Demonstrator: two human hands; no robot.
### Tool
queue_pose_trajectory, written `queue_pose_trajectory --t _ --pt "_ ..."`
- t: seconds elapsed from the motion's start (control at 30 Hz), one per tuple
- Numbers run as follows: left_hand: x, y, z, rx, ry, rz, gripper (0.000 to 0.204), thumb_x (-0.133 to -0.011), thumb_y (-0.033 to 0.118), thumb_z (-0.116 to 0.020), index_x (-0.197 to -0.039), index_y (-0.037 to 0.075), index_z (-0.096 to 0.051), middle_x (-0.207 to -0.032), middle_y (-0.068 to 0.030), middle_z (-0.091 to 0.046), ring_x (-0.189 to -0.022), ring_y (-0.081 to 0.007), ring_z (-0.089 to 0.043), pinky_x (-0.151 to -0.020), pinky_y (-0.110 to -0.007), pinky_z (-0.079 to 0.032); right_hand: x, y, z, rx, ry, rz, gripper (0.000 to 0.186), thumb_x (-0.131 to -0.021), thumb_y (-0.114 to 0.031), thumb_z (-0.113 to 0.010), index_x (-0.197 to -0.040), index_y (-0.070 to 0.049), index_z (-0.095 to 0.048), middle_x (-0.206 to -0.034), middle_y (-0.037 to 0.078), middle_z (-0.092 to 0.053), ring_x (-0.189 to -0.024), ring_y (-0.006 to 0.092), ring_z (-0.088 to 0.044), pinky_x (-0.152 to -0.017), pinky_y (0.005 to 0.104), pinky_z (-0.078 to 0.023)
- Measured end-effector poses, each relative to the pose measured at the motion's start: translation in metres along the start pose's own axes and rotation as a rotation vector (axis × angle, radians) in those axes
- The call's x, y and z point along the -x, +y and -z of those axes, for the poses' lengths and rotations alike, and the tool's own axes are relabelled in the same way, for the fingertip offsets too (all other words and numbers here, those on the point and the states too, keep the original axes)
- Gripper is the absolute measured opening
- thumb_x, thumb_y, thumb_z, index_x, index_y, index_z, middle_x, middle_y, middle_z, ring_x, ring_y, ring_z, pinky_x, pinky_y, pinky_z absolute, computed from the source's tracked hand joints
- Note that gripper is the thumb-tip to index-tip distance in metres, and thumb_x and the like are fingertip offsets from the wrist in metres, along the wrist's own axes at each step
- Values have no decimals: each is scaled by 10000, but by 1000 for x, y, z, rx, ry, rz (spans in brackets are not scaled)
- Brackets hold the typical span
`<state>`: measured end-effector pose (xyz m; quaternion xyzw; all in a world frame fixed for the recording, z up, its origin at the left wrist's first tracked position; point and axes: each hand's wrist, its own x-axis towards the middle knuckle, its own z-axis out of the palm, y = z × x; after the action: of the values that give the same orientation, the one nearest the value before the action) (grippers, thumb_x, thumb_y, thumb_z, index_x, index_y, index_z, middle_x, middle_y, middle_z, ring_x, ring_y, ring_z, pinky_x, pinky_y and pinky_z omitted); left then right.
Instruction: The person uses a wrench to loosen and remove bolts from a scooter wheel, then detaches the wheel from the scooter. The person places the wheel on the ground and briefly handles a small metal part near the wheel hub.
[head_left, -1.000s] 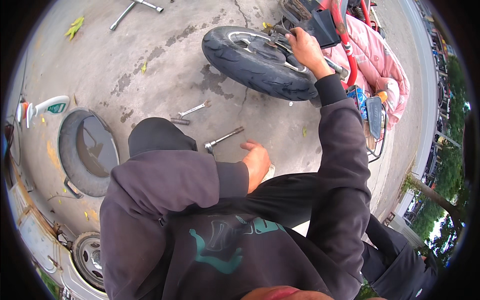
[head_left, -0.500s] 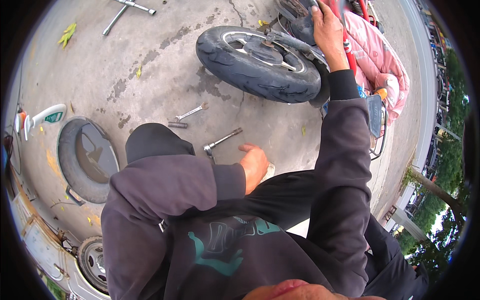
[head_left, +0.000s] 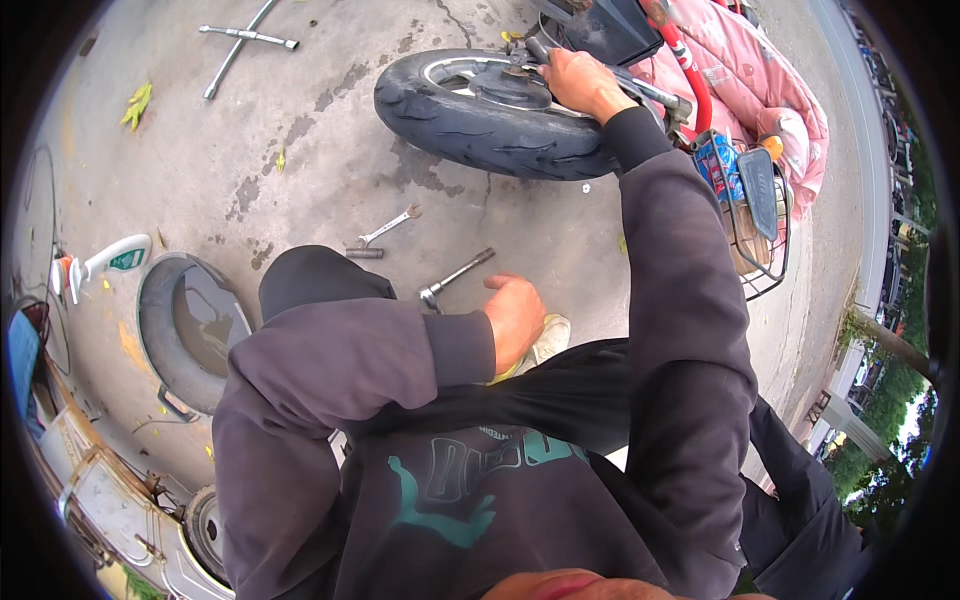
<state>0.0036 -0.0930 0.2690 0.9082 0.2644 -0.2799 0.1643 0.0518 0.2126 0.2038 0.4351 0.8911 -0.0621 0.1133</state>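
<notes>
I am resting my right grip (head_left: 585, 82) near the hub of the wheel (head_left: 485, 138), which is sitting between the grey basin (head_left: 152, 315) and the roadside edge of the concrete ground (head_left: 330, 195); from here I cannot tell whether its fingers are clamping anything. My left grip (head_left: 517, 318) is hanging slack, fingers loosely parted, near the socket wrench (head_left: 458, 280).

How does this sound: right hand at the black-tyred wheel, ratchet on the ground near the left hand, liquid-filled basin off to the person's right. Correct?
Not quite: the basin is off to the person's left, as the head view shows. The right hand is at the black-tyred wheel, and the ratchet lies near the left hand.
</notes>
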Motion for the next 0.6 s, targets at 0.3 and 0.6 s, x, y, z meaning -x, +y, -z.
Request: queue_pose_trajectory --t 0.3,0.6 --pt "65 38 0 -98 64 -17 418 -863 281 -582 -1170 17 -683 -1251 -200 -622 -1121 -341 -610 -785 -415 -544 124 -132 50 -988 -346 681 194 -994 -188 -550 -1082 -20 -589 -842 167 -635 -709 369 -546 -686 416 -476" --pt "87 48 -34 -28 -61 118 452 -902 234 -543 -1260 -34 -614 -1331 -216 -576 -1161 -347 -602 -798 -399 -548 140 -208 -210 -583 -83 443 185 -933 -163 -564 -1069 -37 -569 -1041 184 -647 -983 382 -632 -807 487 -502"
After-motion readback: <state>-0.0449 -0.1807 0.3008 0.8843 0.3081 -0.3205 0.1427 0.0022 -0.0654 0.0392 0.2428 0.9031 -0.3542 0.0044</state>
